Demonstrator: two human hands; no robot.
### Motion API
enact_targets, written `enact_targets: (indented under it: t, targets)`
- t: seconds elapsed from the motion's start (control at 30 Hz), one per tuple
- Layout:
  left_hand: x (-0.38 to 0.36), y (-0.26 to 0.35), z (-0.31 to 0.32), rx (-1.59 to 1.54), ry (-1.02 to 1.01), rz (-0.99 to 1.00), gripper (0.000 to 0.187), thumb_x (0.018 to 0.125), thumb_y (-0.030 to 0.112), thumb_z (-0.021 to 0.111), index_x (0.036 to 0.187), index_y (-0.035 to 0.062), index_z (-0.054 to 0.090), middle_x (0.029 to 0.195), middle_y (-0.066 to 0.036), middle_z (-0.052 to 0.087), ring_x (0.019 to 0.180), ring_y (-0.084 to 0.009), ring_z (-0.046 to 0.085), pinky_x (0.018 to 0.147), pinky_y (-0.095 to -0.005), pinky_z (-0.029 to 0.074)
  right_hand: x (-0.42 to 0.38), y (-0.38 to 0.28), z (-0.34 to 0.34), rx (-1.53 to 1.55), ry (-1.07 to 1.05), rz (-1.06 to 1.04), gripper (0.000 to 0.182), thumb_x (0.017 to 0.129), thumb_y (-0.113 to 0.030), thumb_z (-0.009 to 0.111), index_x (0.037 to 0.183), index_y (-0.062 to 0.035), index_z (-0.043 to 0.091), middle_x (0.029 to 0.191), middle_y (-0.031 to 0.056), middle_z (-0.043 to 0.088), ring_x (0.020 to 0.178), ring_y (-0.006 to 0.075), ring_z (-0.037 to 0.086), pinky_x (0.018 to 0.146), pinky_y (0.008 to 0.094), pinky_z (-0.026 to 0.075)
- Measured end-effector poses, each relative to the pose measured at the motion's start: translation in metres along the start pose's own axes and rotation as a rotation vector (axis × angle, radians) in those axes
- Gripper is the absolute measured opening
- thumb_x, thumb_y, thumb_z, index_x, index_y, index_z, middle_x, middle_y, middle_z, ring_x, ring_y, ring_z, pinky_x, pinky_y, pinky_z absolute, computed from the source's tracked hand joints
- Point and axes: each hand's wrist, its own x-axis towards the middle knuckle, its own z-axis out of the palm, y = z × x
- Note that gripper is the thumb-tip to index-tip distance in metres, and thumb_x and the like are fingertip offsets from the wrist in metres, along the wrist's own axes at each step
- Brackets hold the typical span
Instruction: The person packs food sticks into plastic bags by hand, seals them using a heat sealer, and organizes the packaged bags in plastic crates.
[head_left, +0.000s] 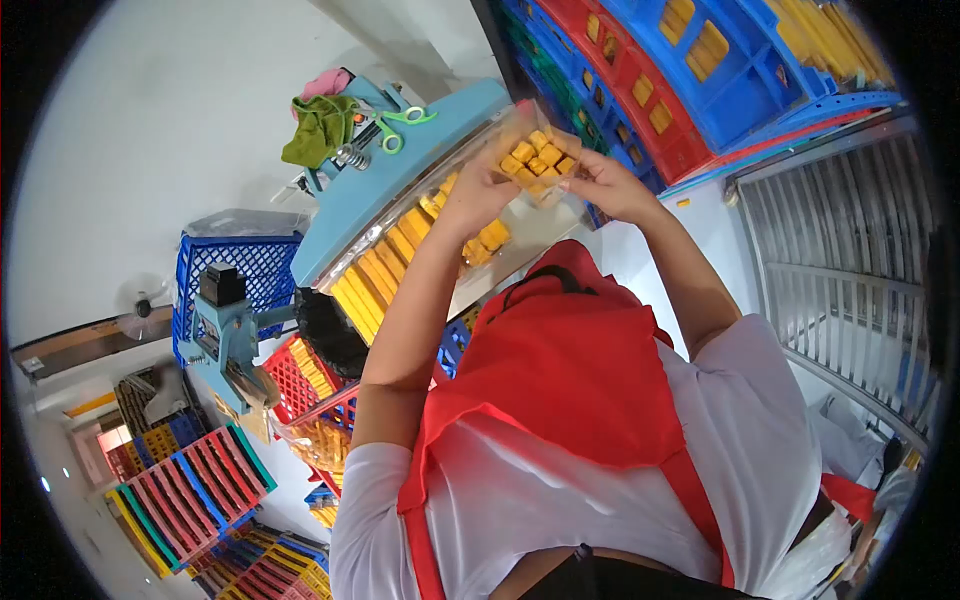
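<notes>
A clear plastic bag (527, 122) is held up near the top centre, with several yellow-orange sticks (538, 157) in it, seen end-on. My left hand (478, 200) grips the bag's left side, fingers partly hidden behind it. On the other side, my right hand (608, 187) pinches the bag between thumb and fingers. Below and left of the bag, bagged yellow sticks (375, 275) lie in a row along a blue machine (400, 175), partly behind my left forearm. Shorter yellow pieces (487, 243) lie beside my left wrist.
Green-handled scissors (392, 138), a green cloth (322, 130) and a pink cloth (325, 84) rest on the machine. Blue crates (740, 90) and a red crate (640, 120) stack at upper right. A metal rack (850, 240) stands right. A second blue machine (225, 330) and stacked crates (190, 490) are left.
</notes>
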Motion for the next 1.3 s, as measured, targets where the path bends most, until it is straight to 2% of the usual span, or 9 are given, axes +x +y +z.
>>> enact_targets:
  t: [0.07,0.2,0.27,0.43,0.53,0.67,0.93,1.07,1.3]
  targets:
    - [-0.004,-0.020,-0.002,-0.113,0.018,-0.032,0.052,0.074,-0.001,0.054,0.123,0.0012,0.036,0.115,-0.006,0.047,0.102,-0.0138,0.047,0.087,-0.0263,0.036,-0.002,0.005,-0.003,0.087,-0.046,0.075,0.057,0.079,-0.002,0.049,0.130,-0.0012,0.025,0.135,0.0067,0.025,0.118,0.0129,0.030,0.097,0.0254,0.024]
    - [-0.013,-0.024,-0.002,-0.135,0.198,-0.117,0.031,0.078,0.002,0.054,0.109,0.0018,0.052,0.106,-0.005,0.053,0.094,-0.0116,0.050,0.082,-0.0241,0.039,-0.007,0.004,-0.007,0.026,0.037,-0.033,0.041,0.079,-0.004,0.050,0.119,-0.0001,0.043,0.122,0.0088,0.042,0.109,0.0132,0.041,0.090,0.0245,0.033]
    - [-0.018,-0.018,0.000,0.011,0.251,0.015,0.025,0.079,0.006,0.055,0.103,0.0016,0.055,0.102,-0.005,0.054,0.090,-0.0118,0.050,0.080,-0.0235,0.039,-0.010,-0.009,-0.007,-0.330,0.074,-0.225,0.020,0.076,-0.011,0.058,0.094,-0.0015,0.060,0.086,0.0068,0.056,0.082,0.0139,0.053,0.071,0.0258,0.041]
    - [-0.026,0.012,0.017,0.284,0.232,0.176,0.018,0.082,0.012,0.053,0.094,-0.0006,0.060,0.089,-0.004,0.057,0.085,-0.0112,0.051,0.076,-0.0239,0.040,-0.013,-0.047,-0.003,-0.255,-0.002,-0.124,0.012,0.074,-0.011,0.061,0.078,-0.0002,0.061,0.077,0.0053,0.057,0.074,0.0142,0.054,0.065,0.0257,0.041]
    - [-0.024,-0.001,0.023,-0.084,0.277,-0.091,0.019,0.083,0.011,0.052,0.096,-0.0004,0.058,0.082,-0.003,0.056,0.069,-0.0095,0.052,0.063,-0.0205,0.043,-0.010,-0.035,-0.006,-0.150,-0.057,-0.047,0.008,0.076,-0.006,0.059,0.079,0.0009,0.059,0.072,0.0018,0.051,0.052,0.0044,0.047,0.043,0.0184,0.035]
    - [-0.024,-0.017,0.024,-0.248,0.345,-0.123,0.019,0.083,0.010,0.051,0.097,-0.0014,0.056,0.081,-0.003,0.057,0.071,-0.0094,0.052,0.066,-0.0216,0.043,-0.003,-0.018,-0.015,-0.181,-0.046,-0.258,0.005,0.074,-0.004,0.060,0.078,-0.0007,0.060,0.082,0.0053,0.054,0.070,0.0090,0.051,0.060,0.0215,0.041]
    - [-0.019,-0.023,0.037,-0.305,0.294,0.003,0.033,0.078,-0.001,0.054,0.110,-0.0002,0.045,0.093,-0.005,0.056,0.085,-0.0101,0.053,0.074,-0.0224,0.042,0.006,-0.014,-0.018,0.065,-0.022,0.055,0.008,0.071,-0.008,0.063,0.078,-0.0034,0.064,0.107,0.0093,0.052,0.094,0.0143,0.050,0.078,0.0253,0.040]
    - [-0.019,-0.023,0.039,-0.430,0.439,-0.028,0.026,0.079,-0.001,0.052,0.104,0.0017,0.047,0.086,-0.004,0.057,0.076,-0.0103,0.053,0.068,-0.0215,0.043,0.009,-0.012,-0.005,-0.130,0.051,-0.129,0.005,0.072,-0.004,0.061,0.076,-0.0010,0.061,0.096,0.0057,0.055,0.081,0.0089,0.052,0.069,0.0223,0.041]
    - [-0.013,-0.041,0.032,-0.644,0.527,0.028,0.017,0.078,-0.003,0.053,0.091,0.0062,0.047,0.077,-0.005,0.057,0.070,-0.0108,0.054,0.062,-0.0206,0.043,0.013,-0.009,0.006,0.164,0.260,0.092,0.006,0.074,-0.006,0.061,0.075,-0.0034,0.056,0.069,0.0008,0.056,0.063,0.0057,0.052,0.057,0.0189,0.042]
